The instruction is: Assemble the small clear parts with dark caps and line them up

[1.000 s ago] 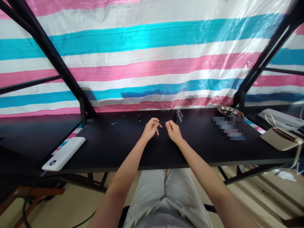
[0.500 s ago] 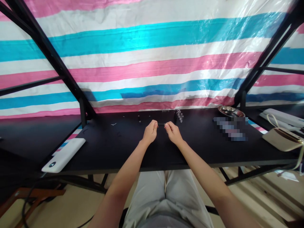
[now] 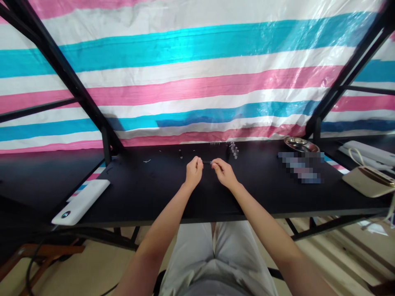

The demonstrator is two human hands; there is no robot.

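Note:
Between my two hands, just above the black table [image 3: 148,185], is a thin dark stick-like piece [image 3: 207,162]. My left hand [image 3: 194,170] is closed round its left end. With thumb and fingers pinched, my right hand [image 3: 224,170] grips the right end, where a small pale bit shows at the fingertips. The piece is too small to name its kind. Beyond my right hand lie several small clear pieces [image 3: 235,150] beside a dark upright item [image 3: 228,151]. A small dark piece [image 3: 180,154] sits beyond my left hand.
A white power bank [image 3: 82,201] lies at the table's left edge. At the back right are a shiny metal dish [image 3: 300,144] and a blurred-out item [image 3: 300,167]. A beige pouch [image 3: 367,181] is farther right. White scraps [image 3: 147,161] lie left of my hands. Black frame posts flank a striped sheet.
My right fingers have shifted slightly left on the dark piece, their grip a little changed. My left hand is nearly still, and the view has moved slightly.

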